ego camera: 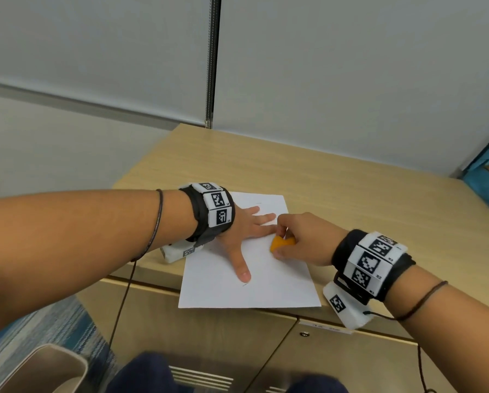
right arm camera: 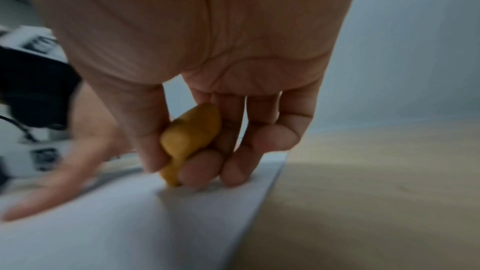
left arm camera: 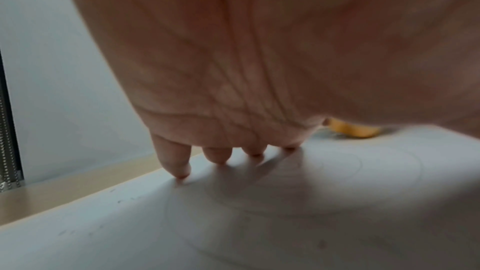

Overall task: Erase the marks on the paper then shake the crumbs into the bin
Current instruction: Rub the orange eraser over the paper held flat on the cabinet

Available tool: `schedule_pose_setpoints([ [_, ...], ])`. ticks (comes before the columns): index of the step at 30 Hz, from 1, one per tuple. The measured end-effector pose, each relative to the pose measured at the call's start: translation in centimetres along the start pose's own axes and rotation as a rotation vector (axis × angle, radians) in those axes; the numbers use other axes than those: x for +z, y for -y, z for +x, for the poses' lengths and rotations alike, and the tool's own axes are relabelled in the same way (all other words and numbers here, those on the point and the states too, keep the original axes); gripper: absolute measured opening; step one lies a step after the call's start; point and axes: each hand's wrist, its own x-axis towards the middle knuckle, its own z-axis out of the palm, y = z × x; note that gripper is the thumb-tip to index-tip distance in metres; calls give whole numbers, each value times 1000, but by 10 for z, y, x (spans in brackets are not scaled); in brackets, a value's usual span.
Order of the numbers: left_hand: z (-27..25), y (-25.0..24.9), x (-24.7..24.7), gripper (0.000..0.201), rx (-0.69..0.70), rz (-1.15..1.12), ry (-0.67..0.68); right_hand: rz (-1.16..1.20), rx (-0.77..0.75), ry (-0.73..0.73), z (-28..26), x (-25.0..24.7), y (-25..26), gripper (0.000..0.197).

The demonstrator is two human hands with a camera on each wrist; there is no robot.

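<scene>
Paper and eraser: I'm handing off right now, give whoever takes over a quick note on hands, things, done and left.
Left hand: flat, fingers spread, pressing the paper onto the desk.
Right hand: pinching the orange eraser, its tip on the sheet beside the left fingers.
Done: erasing is under way; faint curved lines and a small mark near the left thumb remain.
Left: finish erasing, then shake the crumbs into the bin, on the floor at lower left.

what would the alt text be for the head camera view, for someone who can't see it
A person's right hand pinches an orange eraser against a white sheet of paper on a light wooden desk, while the left hand lies flat, fingers spread, holding the paper down. A beige bin shows at the lower left, beside the desk.
</scene>
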Motion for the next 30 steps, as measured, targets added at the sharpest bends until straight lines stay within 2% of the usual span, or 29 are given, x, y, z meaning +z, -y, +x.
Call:
schedule_pose_setpoints([
  [3, 3, 1, 1, 136, 5, 5, -4, 13, -68, 114, -14, 3, 9, 25],
  [5, 5, 2, 3, 136, 6, -6, -7, 13, -55, 152, -12, -3, 8, 24],
  [10, 4, -2, 1, 135, -28, -9, -24, -83, 73, -15, 9, -11, -6, 24],
  [12, 4, -2, 2, 136, -38, -14, -26, -92, 19, 4, 2, -6, 4, 23],
  [14, 5, -3, 2, 139, -46, -28, -27, -75, -59, 85, -9, -2, 14, 22],
  [17, 8, -4, 0, 143, -59, -25, -24, -79, -89, 156, -14, -5, 18, 19],
  [20, 7, -4, 0, 143, -72, -31, -20, -93, -3, 52, 0, -11, 5, 14],
  [23, 6, -5, 0, 143, -88, -38, -26, -120, 74, -39, 9, -9, -1, 23],
  [28, 8, -5, 1, 144, -76, -21, -34, -91, -139, 105, -15, 3, 23, 24],
  [30, 9, -4, 2, 145, -75, -23, -34, -78, -126, 129, -14, 1, 21, 24],
])
